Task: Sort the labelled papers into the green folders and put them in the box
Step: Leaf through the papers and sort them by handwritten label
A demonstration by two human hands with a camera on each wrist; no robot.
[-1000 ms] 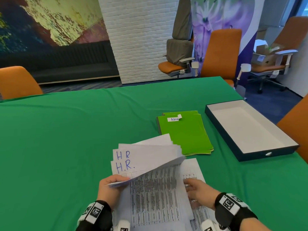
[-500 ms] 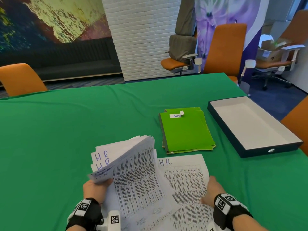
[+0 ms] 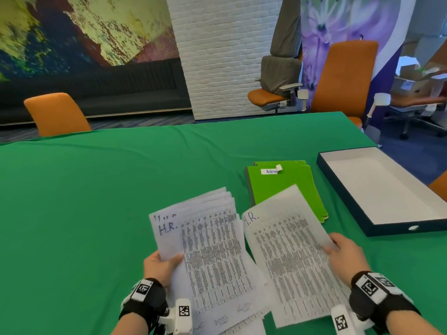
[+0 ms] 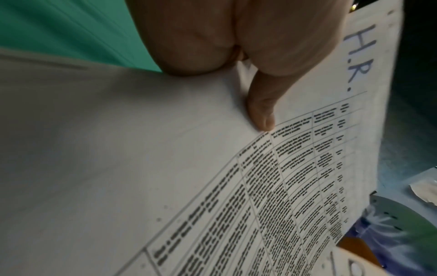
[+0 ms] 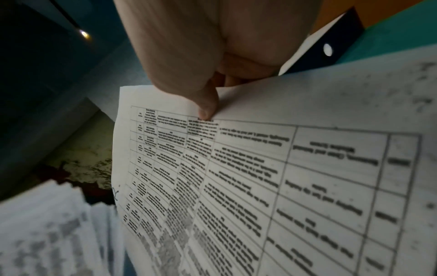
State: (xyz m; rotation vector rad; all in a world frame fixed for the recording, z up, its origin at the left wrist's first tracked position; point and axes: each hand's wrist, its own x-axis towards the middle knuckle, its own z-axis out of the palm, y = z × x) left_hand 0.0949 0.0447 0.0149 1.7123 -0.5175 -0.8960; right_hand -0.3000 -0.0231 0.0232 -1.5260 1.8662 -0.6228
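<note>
My left hand (image 3: 161, 263) grips a fanned stack of printed papers (image 3: 208, 247) marked "H.R." above the green table; in the left wrist view its thumb (image 4: 261, 114) presses on the top sheet (image 4: 295, 168). My right hand (image 3: 344, 253) pinches the right edge of a single "H.R." sheet (image 3: 290, 257), lifted off the table, with the thumb (image 5: 207, 104) on top of the sheet (image 5: 260, 177). A pile of green folders (image 3: 285, 187), the top one labelled "Admin", lies just beyond the papers. The dark shallow box (image 3: 384, 189) stands open and empty at the right.
A green cloth covers the table (image 3: 96, 201). Orange chairs stand at the far left (image 3: 55, 114), behind the far edge (image 3: 346, 78) and at the right edge (image 3: 439, 186). A white brick pillar (image 3: 222, 56) rises beyond the table.
My right hand has lifted the single "H.R." sheet off the table and pulled it right, apart from the stack. My left hand has tilted the stack more upright.
</note>
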